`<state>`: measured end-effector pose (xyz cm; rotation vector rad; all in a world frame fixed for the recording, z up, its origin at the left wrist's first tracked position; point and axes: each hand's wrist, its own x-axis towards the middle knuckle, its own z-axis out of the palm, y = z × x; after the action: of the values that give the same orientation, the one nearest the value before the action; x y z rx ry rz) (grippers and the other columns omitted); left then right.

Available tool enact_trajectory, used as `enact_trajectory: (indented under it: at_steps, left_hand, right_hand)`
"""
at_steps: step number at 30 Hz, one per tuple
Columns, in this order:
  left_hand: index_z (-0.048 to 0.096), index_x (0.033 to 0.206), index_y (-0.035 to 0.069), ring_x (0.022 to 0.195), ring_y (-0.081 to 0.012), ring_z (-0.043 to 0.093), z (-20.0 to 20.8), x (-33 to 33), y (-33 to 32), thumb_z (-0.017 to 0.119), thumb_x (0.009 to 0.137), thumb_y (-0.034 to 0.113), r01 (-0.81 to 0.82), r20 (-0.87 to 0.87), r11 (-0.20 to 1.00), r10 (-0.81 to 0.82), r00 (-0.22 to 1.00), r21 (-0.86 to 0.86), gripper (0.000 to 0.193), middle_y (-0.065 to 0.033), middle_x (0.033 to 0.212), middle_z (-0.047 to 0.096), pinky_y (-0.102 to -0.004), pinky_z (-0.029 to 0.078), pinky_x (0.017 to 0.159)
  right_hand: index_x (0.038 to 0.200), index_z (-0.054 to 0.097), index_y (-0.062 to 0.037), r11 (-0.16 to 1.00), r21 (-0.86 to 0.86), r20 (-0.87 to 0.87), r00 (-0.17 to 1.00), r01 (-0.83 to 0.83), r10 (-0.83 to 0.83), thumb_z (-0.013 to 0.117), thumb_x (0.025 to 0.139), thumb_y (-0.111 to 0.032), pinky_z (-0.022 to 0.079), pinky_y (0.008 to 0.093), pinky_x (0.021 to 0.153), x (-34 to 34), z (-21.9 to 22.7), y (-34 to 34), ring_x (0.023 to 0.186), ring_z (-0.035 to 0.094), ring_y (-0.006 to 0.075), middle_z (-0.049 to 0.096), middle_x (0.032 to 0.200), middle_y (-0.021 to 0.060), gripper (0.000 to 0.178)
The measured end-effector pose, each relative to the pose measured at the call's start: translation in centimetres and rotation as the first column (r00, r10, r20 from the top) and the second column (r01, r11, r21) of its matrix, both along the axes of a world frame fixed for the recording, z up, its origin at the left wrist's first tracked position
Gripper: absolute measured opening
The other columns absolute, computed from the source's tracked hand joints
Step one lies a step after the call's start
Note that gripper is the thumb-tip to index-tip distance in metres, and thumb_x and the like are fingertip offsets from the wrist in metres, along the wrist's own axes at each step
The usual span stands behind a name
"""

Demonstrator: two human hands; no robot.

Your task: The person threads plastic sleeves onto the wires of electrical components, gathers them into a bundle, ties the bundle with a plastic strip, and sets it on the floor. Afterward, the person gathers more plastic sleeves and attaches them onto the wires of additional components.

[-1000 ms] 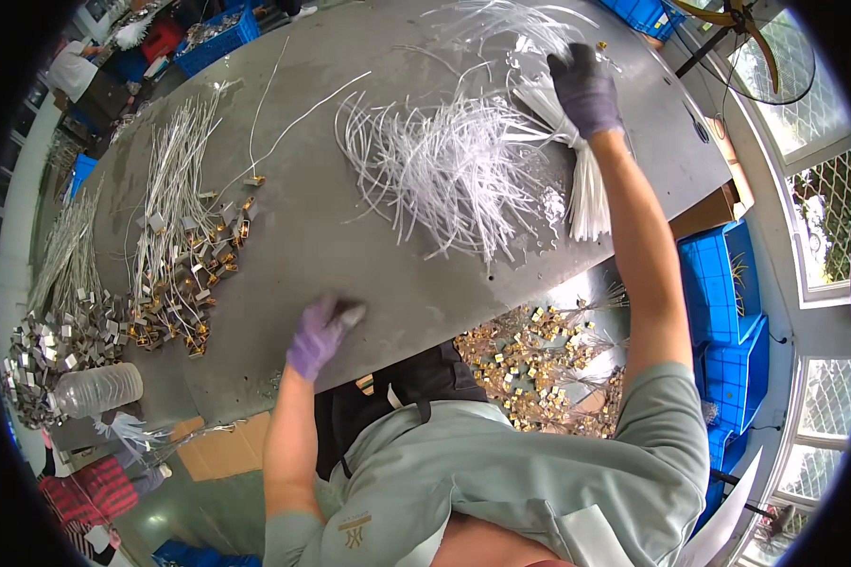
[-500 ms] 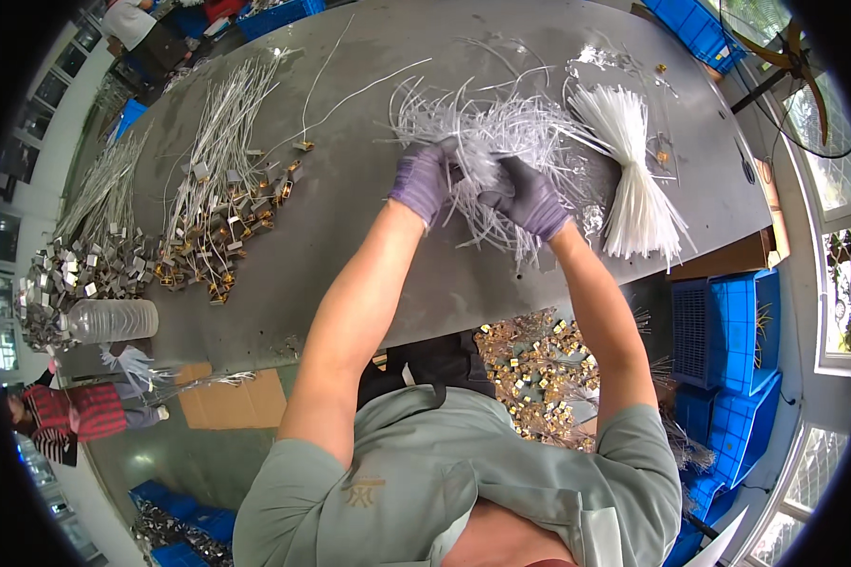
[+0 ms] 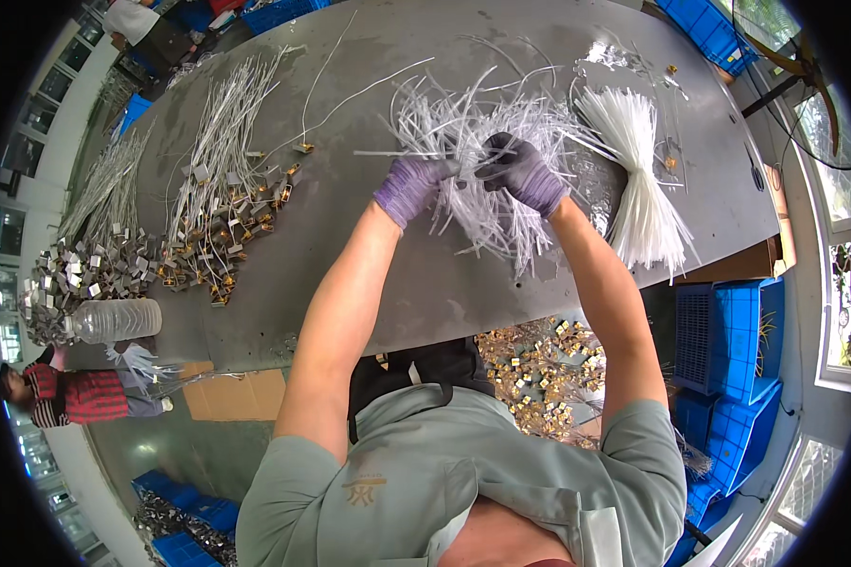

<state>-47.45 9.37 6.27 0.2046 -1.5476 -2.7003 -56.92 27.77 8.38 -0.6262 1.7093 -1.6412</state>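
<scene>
The left hand (image 3: 413, 189), in a purple knit glove, has its fingers pinched together on some of the clear plastic strands (image 3: 529, 241), which lie in a tangled heap on the grey table (image 3: 350, 255), in front of the person. The right hand (image 3: 528, 178), gloved alike with darker fingertips, is curled round strands of the same heap just beside the left. The fingertips of both hands sink into the pale tangle, and how many strands each one grips cannot be told. The gloves and the upper strands cover the middle of the heap.

To the right, near the heap, lies a bundle of white strands (image 3: 641, 184), drawn in at its waist; whatever gathers it there is too small to make out. A small dark tool (image 3: 755, 172) near the table's right edge is perhaps a pair of snips.

On the left, wire leads (image 3: 241, 94) run down to small metal-and-amber parts (image 3: 222, 227), overlapping so that single pieces blur together. A clear plastic bottle (image 3: 115, 321) lies on its side before a greyer pile of parts (image 3: 76, 283). The tabletop partly hides more yellowish parts (image 3: 539, 373) below it, and the dark rim crops a co-worker (image 3: 132, 24) at upper left.
</scene>
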Motion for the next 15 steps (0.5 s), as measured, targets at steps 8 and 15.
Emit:
enact_trajectory:
  at_steps: [8,15]
  left_hand:
    - [0.063,0.097,-0.001,0.068,-0.0168,0.063,-2.8,0.8,-3.6,0.07,0.069,0.003,-0.01,0.215,0.85,0.144,0.966,-0.527,0.03,-0.0079,0.079,0.065,-0.0288,0.053,0.063]
    - [0.061,0.065,0.002,0.049,-0.016,0.05,-3.6,5.6,-6.7,0.066,0.065,0.007,-0.318,0.259,0.9,0.397,0.88,-0.299,0.008,-0.0054,0.057,0.055,-0.0311,0.04,0.048]
  right_hand:
    - [0.098,0.059,0.0005,0.967,0.159,-0.804,0.595,0.201,0.008,0.061,0.082,-0.003,0.05,0.0333,0.074,-2.9,-1.5,-0.5,0.083,0.063,0.0244,0.064,0.09,0.0134,0.016]
    - [0.122,0.053,-0.0121,0.827,0.174,-0.985,0.109,0.534,0.137,0.073,0.068,-0.013,0.043,0.0428,0.095,-6.0,3.5,1.3,0.112,0.051,0.0352,0.052,0.125,0.0137,0.058]
